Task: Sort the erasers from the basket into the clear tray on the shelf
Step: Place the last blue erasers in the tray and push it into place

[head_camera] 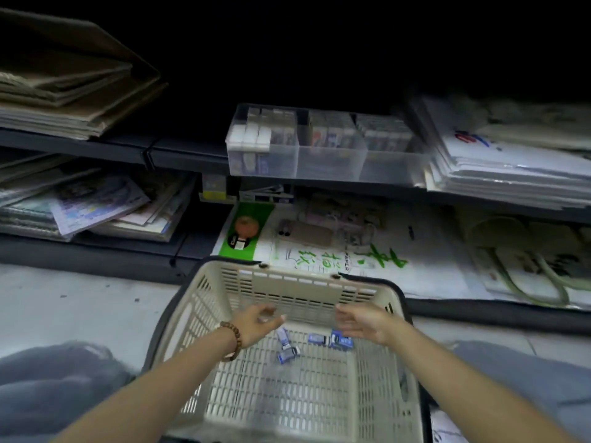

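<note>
While the tray on the shelf already looks well stocked, about 5 erasers remain in the basket, with left hand and right hand open and empty above them.

Layout relative to basket

Erasers lie in basket at far end. Tray sits on shelf behind basket; paper stacks flank tray left and right.
</note>
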Tool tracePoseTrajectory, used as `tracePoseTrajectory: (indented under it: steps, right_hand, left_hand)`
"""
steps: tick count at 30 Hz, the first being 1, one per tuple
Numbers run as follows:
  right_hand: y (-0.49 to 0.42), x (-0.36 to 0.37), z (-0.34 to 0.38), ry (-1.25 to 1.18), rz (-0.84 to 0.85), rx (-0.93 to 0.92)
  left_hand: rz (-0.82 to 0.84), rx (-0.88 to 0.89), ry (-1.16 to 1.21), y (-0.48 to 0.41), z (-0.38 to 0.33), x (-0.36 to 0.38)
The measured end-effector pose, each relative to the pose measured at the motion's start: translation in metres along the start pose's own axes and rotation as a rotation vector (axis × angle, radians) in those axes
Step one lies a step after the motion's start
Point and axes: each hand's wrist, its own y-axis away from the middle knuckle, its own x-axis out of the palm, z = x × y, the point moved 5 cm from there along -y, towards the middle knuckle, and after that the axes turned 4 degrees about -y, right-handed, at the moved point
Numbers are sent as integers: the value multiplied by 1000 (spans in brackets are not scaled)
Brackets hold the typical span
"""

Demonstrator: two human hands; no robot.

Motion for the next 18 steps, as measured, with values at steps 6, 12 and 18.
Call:
tracePoseTrajectory:
  steps: [6, 12, 18]
  right_hand:
    - [-58, -5, -76, 179, -201, 0]
    - [-100, 2, -103, 324, -261, 45]
    - [-113, -2, -106, 614, -458, -106]
  left_hand:
    - [-97, -275, 224, -30, 67, 60]
    - [-125, -352, 338, -64, 99, 87]
    - [-45, -350, 320, -89, 108, 117]
